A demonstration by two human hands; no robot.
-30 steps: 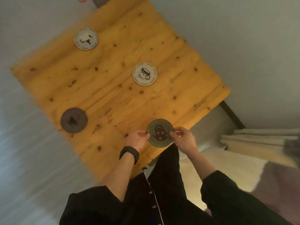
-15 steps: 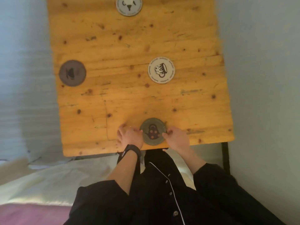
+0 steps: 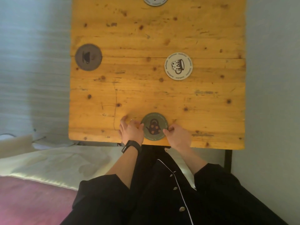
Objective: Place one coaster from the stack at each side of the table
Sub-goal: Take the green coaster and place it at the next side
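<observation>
The head view looks straight down on a yellow wooden bench (image 3: 146,95). Four round coasters lie flat on it, well apart from each other. A green coaster with a teapot picture (image 3: 154,127) sits at the lower middle of the frame, just beside the near edge of the bench. The left hand (image 3: 130,131) touches its left rim and the right hand (image 3: 177,137) touches its right rim. The grip of each hand is a light pinch on the coaster's edge with the fingertips, with the coaster resting on the wood. A black band (image 3: 131,146) wraps the left wrist. A dark brown coaster with a cup picture (image 3: 88,57) lies at the left edge of the bench. A white coaster with a mug picture (image 3: 178,66) lies right of the middle. Another white coaster (image 3: 155,1) is cut off at the top of the frame. Black sleeves (image 3: 103,192) and a black buttoned shirt fill the bottom.
</observation>
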